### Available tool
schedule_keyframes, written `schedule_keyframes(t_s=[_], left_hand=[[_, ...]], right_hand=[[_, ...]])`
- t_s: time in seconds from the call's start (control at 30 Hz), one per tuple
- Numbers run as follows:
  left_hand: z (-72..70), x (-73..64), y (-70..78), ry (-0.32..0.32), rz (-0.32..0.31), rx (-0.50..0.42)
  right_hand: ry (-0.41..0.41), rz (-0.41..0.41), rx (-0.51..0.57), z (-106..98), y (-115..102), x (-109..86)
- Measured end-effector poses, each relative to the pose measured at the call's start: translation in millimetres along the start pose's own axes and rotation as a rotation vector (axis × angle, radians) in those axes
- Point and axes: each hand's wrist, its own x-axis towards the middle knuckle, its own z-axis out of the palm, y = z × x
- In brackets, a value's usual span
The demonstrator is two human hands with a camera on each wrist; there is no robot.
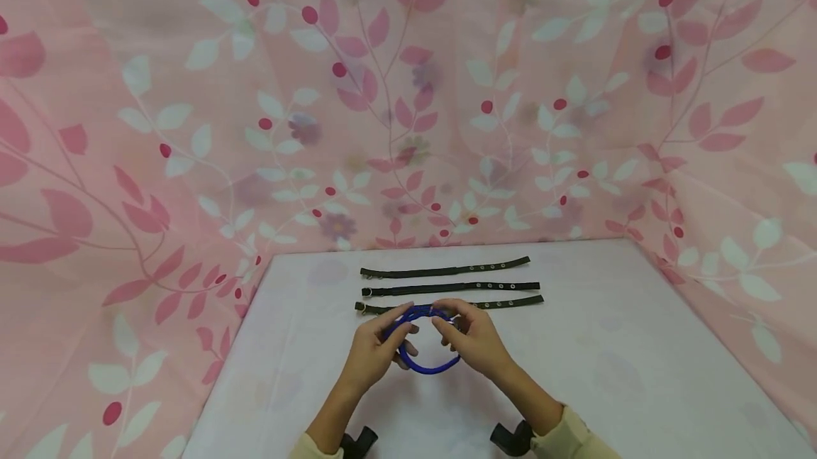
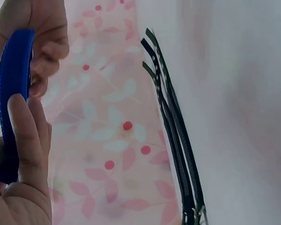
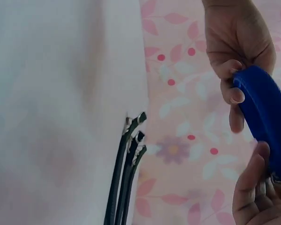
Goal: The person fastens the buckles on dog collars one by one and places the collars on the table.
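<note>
A blue collar [image 1: 429, 370], bent round into a loop, is held up between both hands above the white table. My left hand [image 1: 372, 349] grips the loop's left side, with thumb and fingers on either side of the band. On the right side my right hand [image 1: 480, 343] pinches the band near a small metal fitting [image 1: 454, 323]. From the left wrist view the blue collar [image 2: 13, 98] shows its broad flat face and stitched edge. In the right wrist view a metal piece [image 3: 280, 180] sits at the band's end by the right fingers, which partly hide it.
Three dark green collars with buckles and eyelets, a far one [image 1: 421, 273], a middle one [image 1: 424, 289] and a near one [image 1: 520, 301], lie side by side behind the hands. Pink floral cloth [image 1: 396, 104] surrounds the white tabletop [image 1: 638, 360] at the back and sides.
</note>
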Motion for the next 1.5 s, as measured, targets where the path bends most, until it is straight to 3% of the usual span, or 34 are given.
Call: schedule_keyframes(t_s=[0.13, 0.23, 0.4, 0.5, 0.67, 0.83, 1.17, 1.37, 1.5], left_hand=[[-12.0, -2.7, -6.6, 0.09, -0.111, -0.059], [-20.4, -3.5, -10.4, 0.099, -0.164, -0.069], [-32.1, -2.3, -10.8, 0.047, -0.191, -0.062], [-40.6, -2.4, -11.6, -0.039, -0.178, -0.027], [-66.0, -6.0, -14.6, -0.209, -0.096, 0.102], [-92.3, -7.8, -24.2, -0.319, -0.05, 0.216], [-113.9, -5.2, -63.7, -0.276, -0.048, 0.486], [-122.8, -9.6, -75.9, -0.242, -0.093, 0.626], [-128.8, -11.1, -85.6, -0.265, -0.146, 0.706]], right_hand=[[-0.085, 0.003, -0.096, 1, 4, -2.3], [-0.161, 0.003, -0.143, 0, 7, -3.4], [-0.285, -0.018, -0.17, 1, 8, 0.3], [-0.295, -0.037, -0.2, 4, 10, 3.8], [-0.313, -0.049, -0.223, 15, 15, 9.8], [-0.377, -0.038, -0.232, 32, 25, 18.7], [-0.42, 0.044, -0.294, 66, 59, 36.5], [-0.452, 0.03, -0.438, 83, 75, 42.5], [-0.517, 0.095, -0.434, 89, 76, 45.6]])
